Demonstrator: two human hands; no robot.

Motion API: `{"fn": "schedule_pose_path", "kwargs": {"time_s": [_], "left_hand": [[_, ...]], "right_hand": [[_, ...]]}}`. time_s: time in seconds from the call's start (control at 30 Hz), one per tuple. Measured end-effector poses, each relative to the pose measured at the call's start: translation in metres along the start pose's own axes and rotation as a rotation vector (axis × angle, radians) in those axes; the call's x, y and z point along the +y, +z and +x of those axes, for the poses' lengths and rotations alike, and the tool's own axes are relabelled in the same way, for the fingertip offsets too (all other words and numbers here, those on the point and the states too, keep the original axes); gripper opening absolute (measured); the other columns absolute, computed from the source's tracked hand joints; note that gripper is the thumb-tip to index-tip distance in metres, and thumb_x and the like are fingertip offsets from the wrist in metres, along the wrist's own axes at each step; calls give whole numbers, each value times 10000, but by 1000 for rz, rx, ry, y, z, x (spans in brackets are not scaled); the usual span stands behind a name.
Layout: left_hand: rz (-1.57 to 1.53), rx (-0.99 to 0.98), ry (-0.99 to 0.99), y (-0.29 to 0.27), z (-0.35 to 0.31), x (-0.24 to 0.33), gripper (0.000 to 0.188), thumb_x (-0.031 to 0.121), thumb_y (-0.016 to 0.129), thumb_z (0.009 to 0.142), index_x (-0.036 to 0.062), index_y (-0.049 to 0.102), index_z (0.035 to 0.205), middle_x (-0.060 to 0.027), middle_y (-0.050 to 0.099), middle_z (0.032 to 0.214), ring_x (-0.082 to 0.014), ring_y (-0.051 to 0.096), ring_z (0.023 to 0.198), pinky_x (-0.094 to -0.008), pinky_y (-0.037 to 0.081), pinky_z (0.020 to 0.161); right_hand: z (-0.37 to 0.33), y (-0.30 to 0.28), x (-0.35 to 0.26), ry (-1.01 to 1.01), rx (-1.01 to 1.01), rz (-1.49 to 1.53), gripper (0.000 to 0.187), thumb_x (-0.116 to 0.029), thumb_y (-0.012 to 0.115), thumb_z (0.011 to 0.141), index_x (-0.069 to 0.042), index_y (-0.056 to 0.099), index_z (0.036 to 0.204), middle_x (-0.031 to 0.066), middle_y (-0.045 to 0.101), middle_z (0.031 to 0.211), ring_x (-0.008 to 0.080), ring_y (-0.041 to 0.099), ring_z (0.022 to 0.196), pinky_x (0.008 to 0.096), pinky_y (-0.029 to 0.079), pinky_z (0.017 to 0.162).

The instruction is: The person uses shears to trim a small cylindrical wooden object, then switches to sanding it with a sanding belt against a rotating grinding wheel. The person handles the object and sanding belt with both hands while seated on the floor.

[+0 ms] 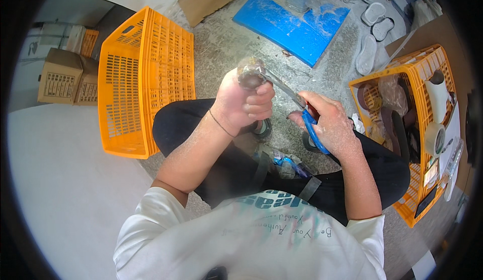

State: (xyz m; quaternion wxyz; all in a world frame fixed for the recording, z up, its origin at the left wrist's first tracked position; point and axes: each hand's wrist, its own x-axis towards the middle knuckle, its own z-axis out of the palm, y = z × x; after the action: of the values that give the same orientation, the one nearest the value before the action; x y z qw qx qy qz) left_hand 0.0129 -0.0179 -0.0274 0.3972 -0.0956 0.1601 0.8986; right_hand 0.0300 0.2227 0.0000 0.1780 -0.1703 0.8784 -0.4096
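In front of my body, my left hand (232,105) is closed round a roundish, brownish, shiny object (251,72), seemingly with clear wrapping. Its exact kind I cannot make out. My right hand (332,125) grips a pair of scissors (313,130) by the blue handles. The metal blades slant up and left, their tips meeting the side of the round object. Whether the tips cut into it or only touch it is too blurred to tell. White dust coats both hands and forearms.
Stacked orange crates (147,84) stand at the left, with cardboard boxes (60,76) beyond. A dusty blue board (292,22) lies ahead, near white slippers (366,53). At right, another orange crate (413,68) holds assorted items; a tape roll (434,138) sits beside it. Crumpled plastic (292,165) lies between my legs.
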Motion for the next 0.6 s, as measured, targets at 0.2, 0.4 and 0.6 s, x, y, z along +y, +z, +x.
{"fn": "schedule_pose_path", "kwargs": {"time_s": [0.2, 0.4, 0.6], "left_hand": [[32, -11, 27, 1, 0, 0, 450, 395, 335, 964, 61, 497, 710, 10, 373, 533, -117, 319, 396, -293, 302, 443], [15, 12, 33, 2, -1, 0, 446, 392, 337, 961, 58, 497, 713, 8, 373, 534, -121, 313, 396, -294, 309, 438], [3, 33, 60, 3, -2, 0, 463, 403, 333, 965, 54, 497, 709, 3, 373, 525, -126, 320, 392, -294, 317, 427]], "right_hand": [[0, 4, 1, 15, -32, 80, 528, -278, 816, 803, -15, 613, 1214, 140, 601, 817, 235, 581, 705, 339, 491, 695], [1, 0, -1, -4, -7, 45, 529, -271, 818, 799, -27, 614, 1221, 109, 590, 827, 193, 576, 710, 326, 483, 690], [1, 1, -2, -16, -16, 56, 527, -264, 818, 795, -23, 611, 1217, 112, 593, 837, 201, 576, 716, 328, 482, 690]]}}
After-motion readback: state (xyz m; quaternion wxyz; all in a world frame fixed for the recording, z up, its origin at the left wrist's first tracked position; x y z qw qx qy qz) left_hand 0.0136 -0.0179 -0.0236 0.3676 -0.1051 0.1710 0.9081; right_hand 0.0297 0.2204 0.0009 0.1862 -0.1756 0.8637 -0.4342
